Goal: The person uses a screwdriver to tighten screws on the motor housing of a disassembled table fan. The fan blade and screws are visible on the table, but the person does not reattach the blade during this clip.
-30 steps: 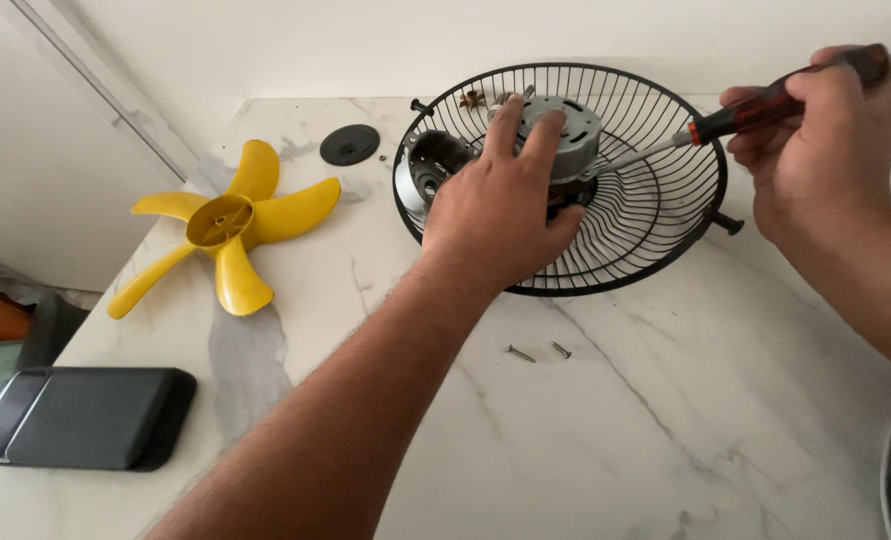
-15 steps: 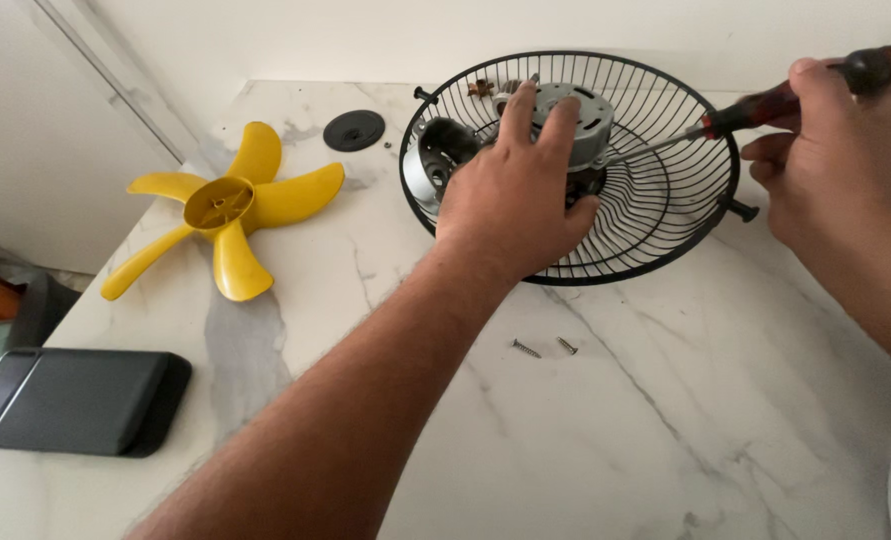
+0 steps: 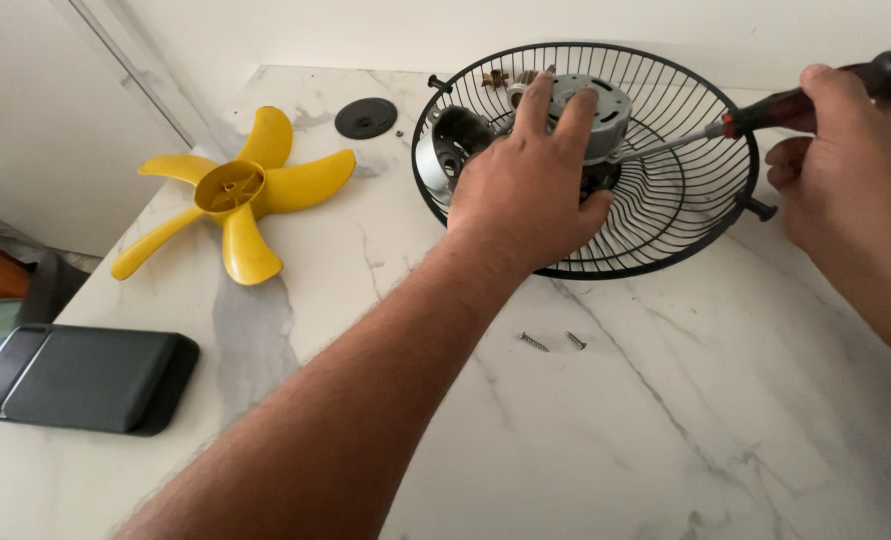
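From the head view we see our left hand reaching far across the surface, its fingers clamped over the grey motor that sits inside the black wire guard. Our right hand, at the right edge, grips a red-handled screwdriver whose tip meets the motor's side. Two screws lie near the guard. A yellow blade rests at left, a black cap beyond it.

The fan blade lies on the table, left of the fan guard. The motor sits in the guard. Two screws lie before it.
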